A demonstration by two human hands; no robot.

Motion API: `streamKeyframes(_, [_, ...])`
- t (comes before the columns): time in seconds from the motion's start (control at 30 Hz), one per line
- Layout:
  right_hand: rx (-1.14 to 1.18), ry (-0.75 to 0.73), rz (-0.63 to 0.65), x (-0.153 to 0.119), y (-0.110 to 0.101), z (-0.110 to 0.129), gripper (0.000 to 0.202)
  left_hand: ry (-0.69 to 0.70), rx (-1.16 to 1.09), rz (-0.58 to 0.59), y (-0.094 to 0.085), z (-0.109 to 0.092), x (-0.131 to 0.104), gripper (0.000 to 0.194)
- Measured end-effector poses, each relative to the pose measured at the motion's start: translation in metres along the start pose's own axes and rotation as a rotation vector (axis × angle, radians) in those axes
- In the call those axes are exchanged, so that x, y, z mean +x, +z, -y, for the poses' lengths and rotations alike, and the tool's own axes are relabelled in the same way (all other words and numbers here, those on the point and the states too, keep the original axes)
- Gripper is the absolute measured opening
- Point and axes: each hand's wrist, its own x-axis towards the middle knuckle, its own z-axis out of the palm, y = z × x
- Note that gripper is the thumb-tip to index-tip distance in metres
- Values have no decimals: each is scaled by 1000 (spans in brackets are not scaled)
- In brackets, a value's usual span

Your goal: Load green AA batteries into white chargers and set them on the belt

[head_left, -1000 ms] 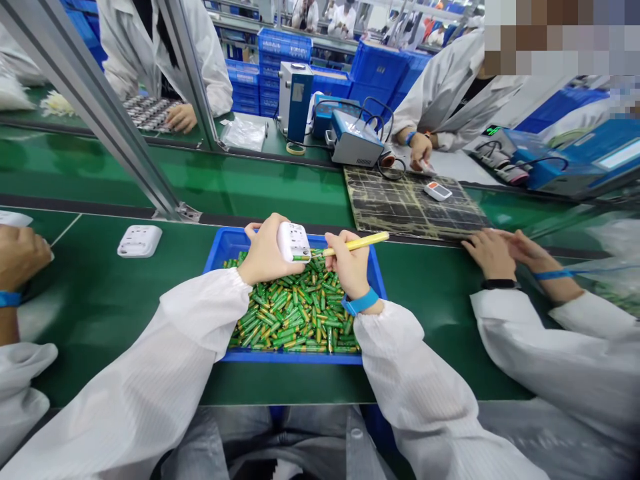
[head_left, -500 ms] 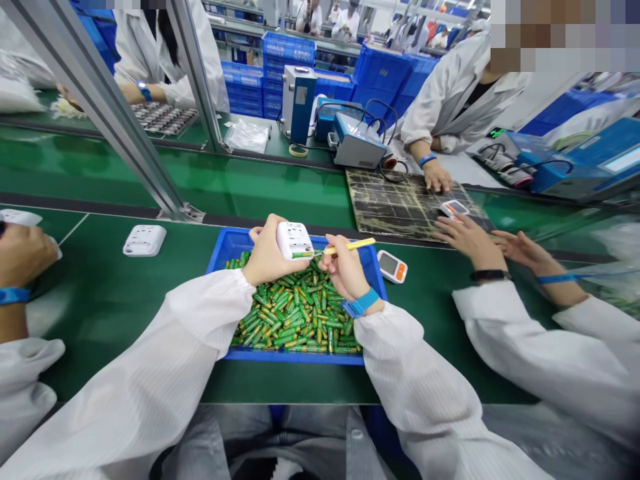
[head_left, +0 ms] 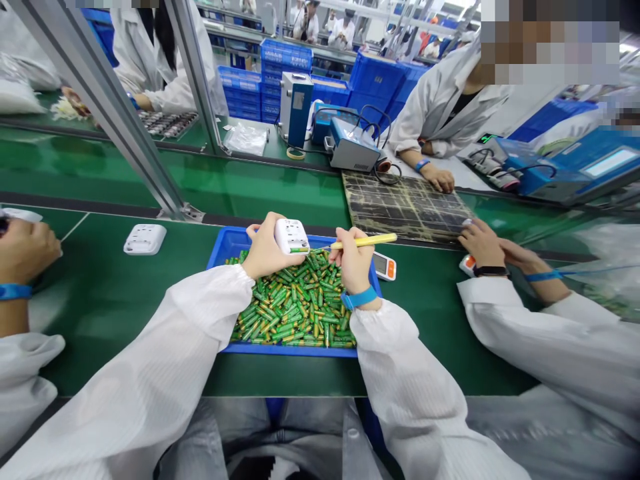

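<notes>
My left hand (head_left: 267, 250) is closed around a white plastic device (head_left: 291, 233), its back turned up. A green battery (head_left: 299, 250) lies in the slot along the device's near edge. In my right hand (head_left: 354, 257) is a slim yellow-handled tool (head_left: 373, 241), gripped like a pen. Its thin metal tip points left and lies just right of the device; whether they touch I cannot tell. Below both hands, many green and gold batteries (head_left: 295, 307) fill a blue tray (head_left: 290, 350). A white device with a screen and orange buttons (head_left: 386, 267) rests beside the tray's right rim.
Another white device (head_left: 145, 239) lies face down to the left. Co-workers' hands (head_left: 483, 247) at the right hold a white and orange device, and a hand (head_left: 27, 250) works at far left. A metal post (head_left: 125, 113) and a dark gridded board (head_left: 400, 207) stand beyond.
My right hand has drawn the yellow-handled tool slightly up and right, away from the device. The co-worker at the right has brought a device off the gridded board toward the near side.
</notes>
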Motion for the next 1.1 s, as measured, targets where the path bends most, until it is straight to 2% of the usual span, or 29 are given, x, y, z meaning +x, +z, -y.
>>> streamKeyframes(0.3, [-41, -24, 89, -8, 5, 0, 41, 9, -42, 31, 3, -4, -6, 75])
streamKeyframes(0.5, [-25, -35, 67, -7, 4, 1, 38, -30, -83, 16, 5, -7, -7, 75])
streamKeyframes(0.73, [-29, -3, 79, -7, 3, -1, 38, 22, -70, -8, 4, -7, -7, 73])
streamKeyframes(0.83, [51, 89, 83, -4, 2, -4, 37, 3, -75, -14, 3, -6, -7, 73])
streamKeyframes(0.9, [168, 234, 65, -2, 3, -6, 35, 14, -56, -26, 5, -3, -7, 72])
streamKeyframes(1.0, [308, 488, 126, -1, 8, -6, 35, 211, 110, 4, 10, 2, -6, 63])
streamKeyframes(1.07, [333, 532, 195, -2, 12, -6, 37, 353, 249, 44, 12, 3, -5, 55])
streamKeyframes(1.1, [323, 504, 212, -1, 12, -5, 38, 390, 299, 56, 11, 3, -4, 53])
